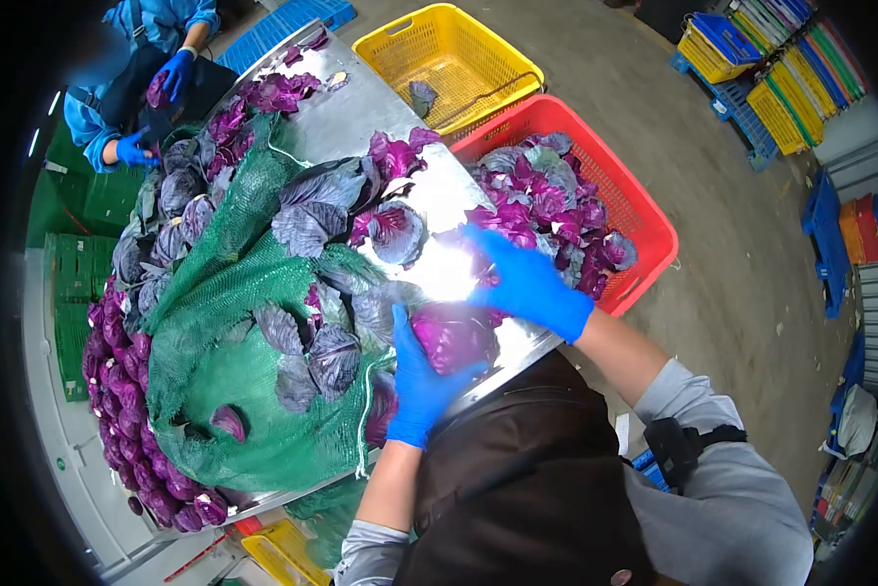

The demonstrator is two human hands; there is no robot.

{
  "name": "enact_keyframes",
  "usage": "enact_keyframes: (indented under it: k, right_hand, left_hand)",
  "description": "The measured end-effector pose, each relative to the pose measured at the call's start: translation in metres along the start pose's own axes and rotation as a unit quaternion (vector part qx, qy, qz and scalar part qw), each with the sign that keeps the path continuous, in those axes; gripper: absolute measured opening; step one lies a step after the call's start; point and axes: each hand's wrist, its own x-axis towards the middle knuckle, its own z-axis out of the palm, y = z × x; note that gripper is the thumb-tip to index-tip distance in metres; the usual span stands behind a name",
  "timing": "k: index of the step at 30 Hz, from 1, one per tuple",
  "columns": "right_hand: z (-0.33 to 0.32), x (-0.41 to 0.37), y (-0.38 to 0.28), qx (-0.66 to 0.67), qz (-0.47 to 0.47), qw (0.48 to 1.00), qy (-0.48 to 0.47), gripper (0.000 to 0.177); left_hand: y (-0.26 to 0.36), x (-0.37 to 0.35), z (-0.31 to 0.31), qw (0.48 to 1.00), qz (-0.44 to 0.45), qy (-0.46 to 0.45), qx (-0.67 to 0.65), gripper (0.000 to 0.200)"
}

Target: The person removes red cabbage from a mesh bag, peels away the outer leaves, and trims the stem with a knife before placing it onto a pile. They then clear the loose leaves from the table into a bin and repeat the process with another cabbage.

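A peeled red cabbage (pixel 450 335) rests near the front edge of the metal table. My left hand (pixel 421 386), in a blue glove, holds its near side with thumb and fingers spread around it. Above and to the right of the cabbage, my right hand (pixel 532 281), also blue-gloved, has its fingers apart over the table edge beside the red crate. A little purple shows between those fingers; the fingertips are slightly blurred. Dark outer leaves (pixel 333 361) lie left of the cabbage on a green mesh sack (pixel 229 342). A partly opened cabbage (pixel 396 232) sits farther up the table.
A red crate (pixel 654 210) full of cabbage leaves stands against the table's right side, with a yellow crate (pixel 449 24) behind it. Peeled cabbages (pixel 126 391) are piled at left. Across the table, a co-worker's blue-gloved hand (pixel 175 73) holds a purple piece.
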Motion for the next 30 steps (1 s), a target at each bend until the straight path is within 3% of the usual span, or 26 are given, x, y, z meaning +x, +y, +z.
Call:
enact_keyframes:
  k: [1,2,4,7,9,11,12,14,16,17,21,22,23,24,25,27,29,30]
  right_hand:
    - [0.003,-0.002,-0.007,0.065,-0.1,0.992,0.038,0.047]
    - [0.004,-0.005,-0.01,0.064,-0.098,0.992,0.039,0.047]
    - [0.006,-0.007,-0.014,0.102,-0.051,0.983,-0.145,0.047]
    - [0.0,0.001,-0.009,0.116,-0.098,0.975,-0.159,0.044]
    - [-0.002,0.001,-0.01,0.094,-0.109,0.974,-0.176,0.043]
    - [0.003,0.0,-0.017,-0.026,-0.172,0.98,-0.1,0.042]
    - [0.001,0.001,-0.02,-0.025,-0.174,0.979,-0.1,0.042]
    - [-0.013,0.003,-0.033,-0.048,-0.129,0.98,-0.145,0.037]
    - [-0.005,0.005,-0.018,-0.063,-0.131,0.977,-0.156,0.036]
    - [0.001,0.007,-0.009,-0.078,-0.135,0.973,-0.168,0.035]
    - [0.0,0.001,0.016,-0.094,-0.087,0.985,-0.116,0.03]
    - [-0.01,-0.002,0.013,-0.043,-0.018,0.995,-0.086,0.028]
    - [-0.019,-0.005,0.015,0.007,0.051,0.997,-0.056,0.027]
    - [-0.021,-0.008,0.028,0.006,0.05,0.997,-0.056,0.027]
    - [-0.021,-0.009,0.048,-0.01,0.074,0.997,-0.032,0.025]
    - [-0.039,-0.011,0.077,-0.028,0.099,0.995,-0.003,0.024]
    - [-0.059,-0.009,0.082,-0.165,0.145,0.975,-0.02,0.036]
    - [-0.062,-0.011,0.08,-0.164,0.144,0.976,-0.019,0.036]
  left_hand:
    - [0.0,0.002,0.0,1.0,0.006,-0.014,-0.015,0.135]
    - [0.012,0.004,-0.001,1.0,0.007,-0.015,-0.016,0.135]
    - [0.038,0.006,-0.005,0.979,-0.062,-0.04,-0.191,0.136]
    - [0.002,0.005,0.007,0.989,0.008,0.024,-0.145,0.133]
    - [0.0,0.006,0.01,0.988,-0.007,0.024,-0.152,0.132]
    - [0.009,0.006,0.008,0.987,-0.021,0.027,-0.156,0.132]
    - [0.015,0.005,0.008,0.986,-0.034,0.026,-0.161,0.133]
    - [0.017,0.004,0.009,0.985,-0.048,0.022,-0.166,0.134]
    - [0.013,0.007,0.011,0.996,-0.012,-0.019,-0.09,0.135]
    - [0.006,0.002,0.014,1.0,-0.007,0.012,-0.028,0.136]
    - [0.0,-0.001,0.003,0.993,-0.014,-0.003,-0.117,0.139]
    - [0.0,-0.002,-0.001,0.993,-0.015,-0.002,-0.117,0.139]
    - [0.001,-0.004,-0.004,0.976,-0.06,0.002,-0.21,0.134]
    - [-0.001,-0.007,-0.008,0.948,-0.105,0.004,-0.301,0.13]
    - [-0.021,-0.008,-0.009,0.963,-0.074,0.041,-0.256,0.119]
    - [-0.013,-0.005,-0.015,0.918,-0.136,0.085,-0.363,0.093]
    - [-0.005,-0.001,-0.02,0.895,-0.15,0.104,-0.408,0.084]
    - [-0.001,0.002,-0.022,0.847,-0.155,0.104,-0.498,0.076]
